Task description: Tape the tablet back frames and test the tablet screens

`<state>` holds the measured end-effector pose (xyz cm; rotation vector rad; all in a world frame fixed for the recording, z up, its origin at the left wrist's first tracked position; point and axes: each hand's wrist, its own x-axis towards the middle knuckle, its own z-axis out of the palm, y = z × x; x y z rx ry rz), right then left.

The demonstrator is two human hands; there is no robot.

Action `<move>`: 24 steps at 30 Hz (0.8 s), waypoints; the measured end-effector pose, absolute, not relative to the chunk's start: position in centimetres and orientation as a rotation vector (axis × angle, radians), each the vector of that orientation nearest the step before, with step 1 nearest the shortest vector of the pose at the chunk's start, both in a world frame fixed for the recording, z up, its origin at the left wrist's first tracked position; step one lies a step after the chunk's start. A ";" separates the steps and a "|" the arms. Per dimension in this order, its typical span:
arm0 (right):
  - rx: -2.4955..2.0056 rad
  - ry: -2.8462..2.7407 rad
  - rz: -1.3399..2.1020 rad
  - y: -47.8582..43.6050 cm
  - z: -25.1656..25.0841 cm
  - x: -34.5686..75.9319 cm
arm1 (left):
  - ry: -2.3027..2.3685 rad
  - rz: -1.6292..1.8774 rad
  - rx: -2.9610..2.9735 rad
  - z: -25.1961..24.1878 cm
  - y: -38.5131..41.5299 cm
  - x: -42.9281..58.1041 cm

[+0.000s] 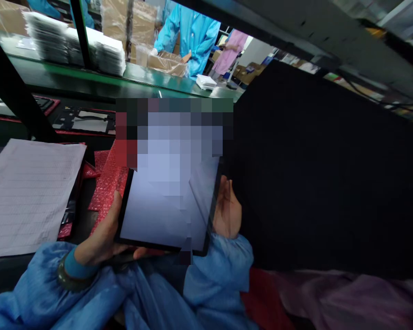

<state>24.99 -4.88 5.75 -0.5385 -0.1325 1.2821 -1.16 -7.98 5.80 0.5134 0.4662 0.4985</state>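
A black-framed tablet-like panel (165,224) with a lit, pale screen is held up in front of me, tilted; its upper part is pixelated. My left hand (105,233) grips its lower left edge, thumb along the side and fingers underneath. At the right edge, my right hand (227,208) is against the panel, partly seen through a clear film that lies over the right side of the screen. Red bubble wrap (106,183) lies behind the panel on the left.
A printed sheet (30,197) lies at the left. Behind are device parts (86,121), a green conveyor (141,85) and paper stacks (110,55). A person in blue (192,36) handles a box. A black panel (323,183) fills the right; a dark post (17,87) stands left.
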 end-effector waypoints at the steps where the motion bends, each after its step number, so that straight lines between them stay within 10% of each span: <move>1: -0.537 -0.062 1.287 -4.9 6.0 24.9 | 0.471 0.493 0.521 5.9 -8.0 -1.1; 24: -0.616 0.043 1.317 -5.3 5.5 25.2 | 0.454 0.561 0.491 5.4 -8.6 0.0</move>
